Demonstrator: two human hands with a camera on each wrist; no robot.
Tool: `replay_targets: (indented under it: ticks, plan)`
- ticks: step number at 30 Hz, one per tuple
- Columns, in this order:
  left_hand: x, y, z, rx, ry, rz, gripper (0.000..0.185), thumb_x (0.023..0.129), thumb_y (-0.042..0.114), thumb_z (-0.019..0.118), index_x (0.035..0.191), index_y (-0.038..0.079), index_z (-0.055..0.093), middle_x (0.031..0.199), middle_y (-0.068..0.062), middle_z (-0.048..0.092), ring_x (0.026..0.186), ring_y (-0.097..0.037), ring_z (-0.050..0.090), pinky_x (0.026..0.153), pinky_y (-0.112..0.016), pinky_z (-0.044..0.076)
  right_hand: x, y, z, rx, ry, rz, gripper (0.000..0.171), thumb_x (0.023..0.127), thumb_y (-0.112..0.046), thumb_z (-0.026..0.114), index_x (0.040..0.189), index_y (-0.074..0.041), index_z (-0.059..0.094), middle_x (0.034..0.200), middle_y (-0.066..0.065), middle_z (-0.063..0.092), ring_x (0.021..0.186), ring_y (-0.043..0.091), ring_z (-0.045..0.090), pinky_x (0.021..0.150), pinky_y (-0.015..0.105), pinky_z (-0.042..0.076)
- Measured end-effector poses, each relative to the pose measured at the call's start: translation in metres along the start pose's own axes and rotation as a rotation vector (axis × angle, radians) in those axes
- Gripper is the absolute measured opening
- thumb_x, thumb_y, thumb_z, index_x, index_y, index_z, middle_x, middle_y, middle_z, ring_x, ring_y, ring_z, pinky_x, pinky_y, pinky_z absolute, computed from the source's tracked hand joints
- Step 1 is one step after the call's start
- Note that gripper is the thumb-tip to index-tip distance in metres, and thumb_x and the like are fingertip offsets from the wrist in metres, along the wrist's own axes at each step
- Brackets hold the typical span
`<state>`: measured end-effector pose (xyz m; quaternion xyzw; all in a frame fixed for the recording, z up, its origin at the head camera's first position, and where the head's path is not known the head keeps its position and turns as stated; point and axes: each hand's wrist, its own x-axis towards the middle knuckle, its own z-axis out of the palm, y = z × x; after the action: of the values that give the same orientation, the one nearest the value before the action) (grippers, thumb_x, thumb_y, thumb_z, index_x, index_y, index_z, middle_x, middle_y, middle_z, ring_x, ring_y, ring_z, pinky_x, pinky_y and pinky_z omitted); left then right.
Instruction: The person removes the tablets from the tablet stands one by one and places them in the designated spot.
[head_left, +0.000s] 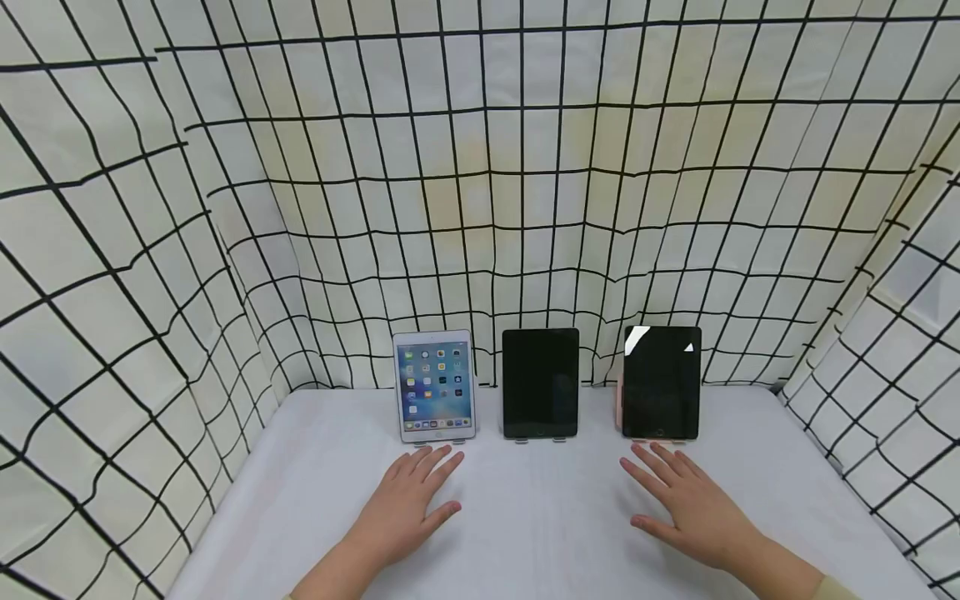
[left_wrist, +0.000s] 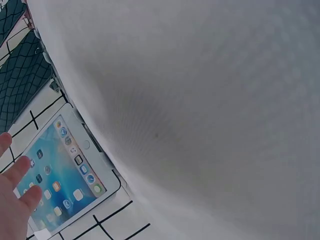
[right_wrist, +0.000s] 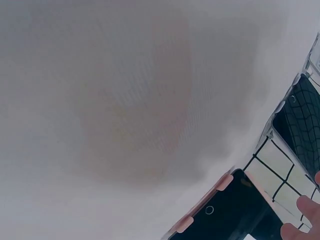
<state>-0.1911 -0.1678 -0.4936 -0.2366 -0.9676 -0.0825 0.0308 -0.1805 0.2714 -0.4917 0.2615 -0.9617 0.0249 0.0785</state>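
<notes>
Three tablets stand upright in a row on small stands at the back of a white table (head_left: 540, 533). The left one is white with a lit home screen (head_left: 434, 385) (left_wrist: 65, 172). The middle one (head_left: 540, 382) and the right one (head_left: 661, 382) (right_wrist: 235, 212) are black and dark. My left hand (head_left: 408, 504) lies flat on the table just in front of the white tablet, fingers straight. Flat in front of the right tablet rests my right hand (head_left: 686, 500), fingers spread. Neither hand holds anything.
A cream cloth with a black grid (head_left: 480, 192) hangs behind the table and along both sides, closing it in. Bare white tabletop (head_left: 540, 500) lies between my hands.
</notes>
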Motion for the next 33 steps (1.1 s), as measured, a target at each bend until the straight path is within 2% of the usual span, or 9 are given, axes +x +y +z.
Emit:
replay_targets:
  ticks: [3, 6, 14, 22, 26, 33]
  plan:
    - [-0.001, 0.001, -0.001, -0.001, 0.026, -0.004, 0.069, 0.097, 0.057, 0.052, 0.156, 0.028, 0.032, 0.157, -0.001, 0.036, 0.143, -0.028, 0.031, 0.115, -0.057, 0.023, 0.002, 0.0, 0.0, -0.004, 0.0, 0.0, 0.078, 0.089, -0.063, 0.061, 0.155, -0.029, 0.036, 0.159, 0.002, 0.034, 0.145, 0.031, 0.029, 0.121, 0.047, 0.006]
    - [-0.002, 0.001, -0.003, -0.007, 0.052, -0.006, 0.067, 0.097, 0.055, 0.053, 0.155, 0.028, 0.034, 0.155, -0.001, 0.038, 0.142, -0.027, 0.034, 0.114, -0.054, 0.025, 0.003, -0.002, 0.0, -0.016, 0.014, -0.003, 0.078, 0.088, -0.063, 0.062, 0.154, -0.028, 0.038, 0.156, 0.004, 0.039, 0.143, 0.031, 0.033, 0.113, 0.056, 0.027]
    - [-0.003, -0.002, -0.005, -0.025, 0.112, -0.038, 0.065, 0.097, 0.051, 0.056, 0.154, 0.026, 0.037, 0.152, -0.001, 0.042, 0.138, -0.025, 0.039, 0.111, -0.051, 0.031, 0.009, -0.004, 0.002, 0.002, 0.06, -0.013, 0.074, 0.09, -0.06, 0.062, 0.153, -0.028, 0.04, 0.148, 0.004, 0.048, 0.134, 0.03, 0.044, 0.109, 0.055, 0.033]
    - [-0.003, -0.009, -0.006, -0.03, 0.186, -0.028, 0.062, 0.097, 0.048, 0.06, 0.151, 0.023, 0.042, 0.148, -0.003, 0.047, 0.133, -0.027, 0.044, 0.108, -0.052, 0.034, 0.017, -0.01, 0.003, 0.053, 0.044, 0.036, 0.073, 0.089, -0.058, 0.065, 0.15, -0.026, 0.044, 0.144, 0.006, 0.052, 0.13, 0.031, 0.049, 0.105, 0.058, 0.037]
    - [-0.003, -0.014, -0.009, -0.013, 0.222, -0.047, 0.062, 0.096, 0.046, 0.062, 0.15, 0.022, 0.044, 0.147, -0.003, 0.048, 0.133, -0.027, 0.045, 0.107, -0.052, 0.036, 0.022, -0.014, 0.005, 0.061, 0.041, 0.036, 0.072, 0.09, -0.058, 0.064, 0.15, -0.026, 0.044, 0.142, 0.005, 0.053, 0.129, 0.031, 0.05, 0.105, 0.057, 0.038]
    - [-0.004, -0.02, -0.01, -0.016, 0.216, -0.09, 0.061, 0.097, 0.047, 0.059, 0.149, 0.02, 0.045, 0.148, -0.003, 0.047, 0.135, -0.029, 0.044, 0.109, -0.052, 0.035, 0.031, -0.017, 0.009, 0.074, 0.076, 0.014, 0.069, 0.091, -0.055, 0.064, 0.149, -0.023, 0.046, 0.138, 0.005, 0.056, 0.128, 0.031, 0.05, 0.106, 0.056, 0.038]
